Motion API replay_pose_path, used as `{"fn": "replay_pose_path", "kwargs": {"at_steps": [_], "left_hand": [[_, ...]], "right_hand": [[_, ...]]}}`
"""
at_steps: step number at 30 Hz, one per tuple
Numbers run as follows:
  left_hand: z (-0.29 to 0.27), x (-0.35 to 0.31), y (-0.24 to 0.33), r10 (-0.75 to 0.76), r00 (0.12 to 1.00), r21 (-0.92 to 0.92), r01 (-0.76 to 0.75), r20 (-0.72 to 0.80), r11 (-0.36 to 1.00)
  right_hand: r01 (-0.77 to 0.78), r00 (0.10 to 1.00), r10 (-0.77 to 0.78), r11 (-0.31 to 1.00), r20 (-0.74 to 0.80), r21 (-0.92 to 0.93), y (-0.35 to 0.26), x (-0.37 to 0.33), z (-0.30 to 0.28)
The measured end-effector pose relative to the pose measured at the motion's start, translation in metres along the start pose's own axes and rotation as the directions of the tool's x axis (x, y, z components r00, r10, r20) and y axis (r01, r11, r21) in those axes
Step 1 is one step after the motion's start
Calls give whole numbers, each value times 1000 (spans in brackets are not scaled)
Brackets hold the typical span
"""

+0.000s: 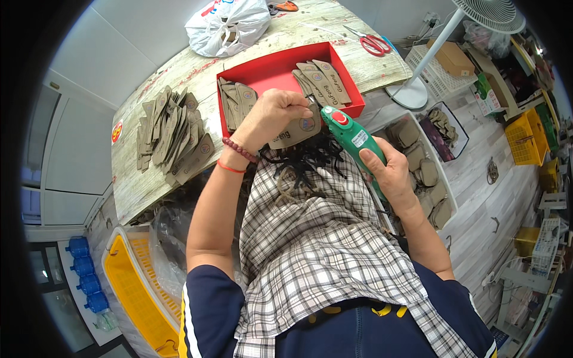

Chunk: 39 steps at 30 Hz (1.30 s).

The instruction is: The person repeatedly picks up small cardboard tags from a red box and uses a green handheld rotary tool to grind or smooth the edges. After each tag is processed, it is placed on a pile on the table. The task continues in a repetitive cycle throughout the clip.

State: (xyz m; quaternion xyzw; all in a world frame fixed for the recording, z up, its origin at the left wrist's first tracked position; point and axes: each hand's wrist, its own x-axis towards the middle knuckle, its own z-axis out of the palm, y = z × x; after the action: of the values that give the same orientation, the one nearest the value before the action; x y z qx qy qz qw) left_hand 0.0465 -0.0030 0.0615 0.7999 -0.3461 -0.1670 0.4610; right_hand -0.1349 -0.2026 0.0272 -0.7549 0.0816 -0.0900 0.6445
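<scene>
My left hand (pixel 270 114), with beads and a red cord at its wrist, pinches a brown fabric patch (pixel 290 137) with printed lettering and a small round emblem. In my right hand (pixel 391 170) is a green handheld electric cutter (pixel 354 138) with a red button. Its metal tip lies beside the patch and my left fingertips; whether they touch I cannot tell. Black thread-like scraps (pixel 313 156) lie below the patch on my checked apron (pixel 310 238). Ahead, an open red box (pixel 278 59) holds similar patches (pixel 325 80) in piles on both sides.
A heap of brown patches (pixel 170 134) lies left on the wooden table (pixel 134 191). Red-handled scissors (pixel 373 44) and a white plastic bag (pixel 230 27) are farther back. Right stand a white bin of brown pieces (pixel 444 179) and a fan (pixel 412 95); left, a yellow basket (pixel 134 292).
</scene>
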Motion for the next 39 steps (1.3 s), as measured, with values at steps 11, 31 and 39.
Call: {"fn": "replay_pose_path", "kwargs": {"at_steps": [11, 31, 39], "left_hand": [[-182, -52, -16, -261, 948, 149, 288, -180, 946], [-54, 34, -130, 94, 911, 820, 312, -402, 479], [-41, 26, -64, -297, 832, -670, -116, -468, 733]], "right_hand": [[-37, 996, 40, 998, -74, 44, 13, 1, 1], [-49, 996, 50, 999, -70, 25, 23, -3, 8], [24, 991, -21, 999, -132, 21, 20, 11, 22]]}}
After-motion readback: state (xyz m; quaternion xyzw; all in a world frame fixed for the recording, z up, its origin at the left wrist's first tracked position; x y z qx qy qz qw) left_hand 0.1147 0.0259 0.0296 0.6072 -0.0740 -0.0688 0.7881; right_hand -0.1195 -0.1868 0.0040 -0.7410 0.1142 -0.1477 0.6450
